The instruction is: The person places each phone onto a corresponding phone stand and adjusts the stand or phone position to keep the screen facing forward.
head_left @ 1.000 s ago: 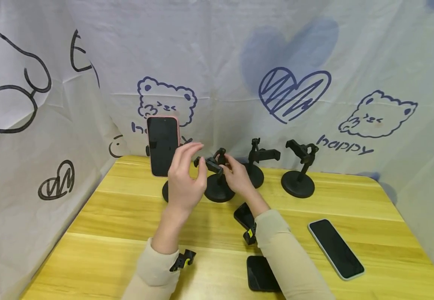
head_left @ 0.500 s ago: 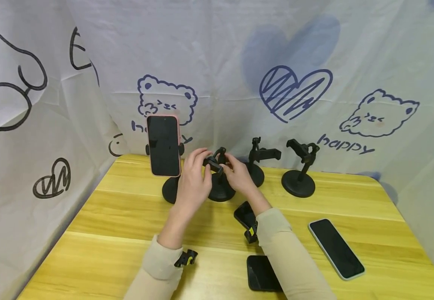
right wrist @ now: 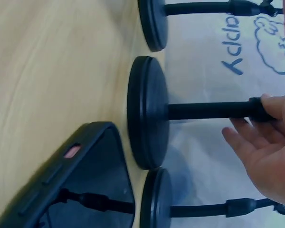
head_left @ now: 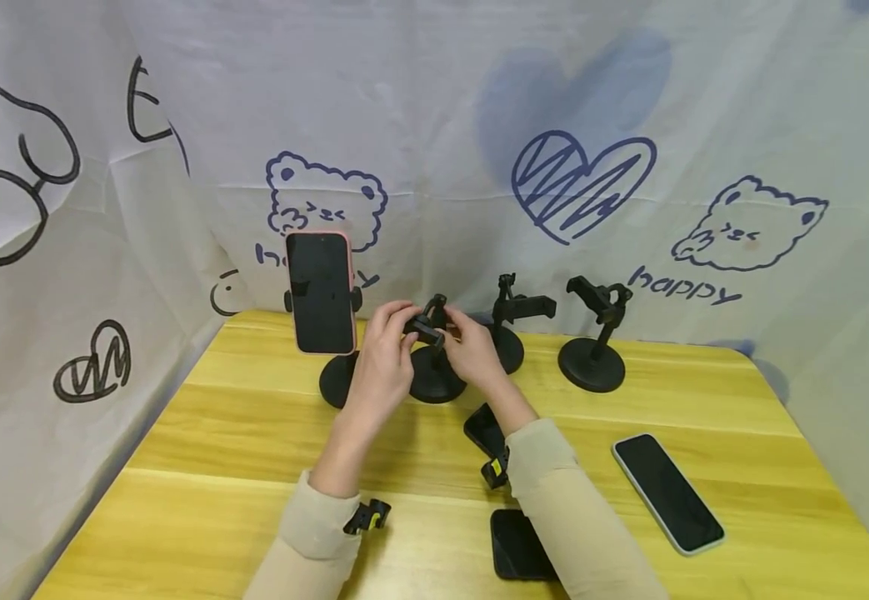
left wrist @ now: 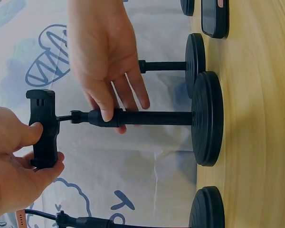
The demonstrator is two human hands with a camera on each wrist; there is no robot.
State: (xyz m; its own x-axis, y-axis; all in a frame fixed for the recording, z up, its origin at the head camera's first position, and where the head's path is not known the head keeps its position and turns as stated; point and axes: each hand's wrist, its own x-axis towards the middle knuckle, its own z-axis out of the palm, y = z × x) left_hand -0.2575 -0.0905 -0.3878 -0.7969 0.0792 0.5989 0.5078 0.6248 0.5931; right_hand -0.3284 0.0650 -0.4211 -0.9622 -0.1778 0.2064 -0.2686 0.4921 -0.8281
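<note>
A black phone stand point(head_left: 436, 382) with a round base stands upright on the table between both hands. My left hand point(head_left: 383, 367) holds its phone clamp point(left wrist: 46, 118), with the thumb on the clamp's face and fingertips at one end in the left wrist view. My right hand point(head_left: 475, 354) pinches the collar near the top of the stand's pole point(right wrist: 209, 110) between thumb and fingers. To the left, a pink-edged phone point(head_left: 320, 292) sits upright in another black stand point(head_left: 337, 382); its screen is dark.
Two more black stands, a near one point(head_left: 507, 346) and a far one point(head_left: 591, 365), stand to the right. A white-edged phone point(head_left: 668, 493) lies at the right. Two dark phones, one rear point(head_left: 483, 429) and one front point(head_left: 520, 546), lie partly under the right arm. Cloth hangs behind.
My left hand has moved right and slightly down from beside the phone, and its fingers have closed on the clamp. The right hand has kept its grip on the stand.
</note>
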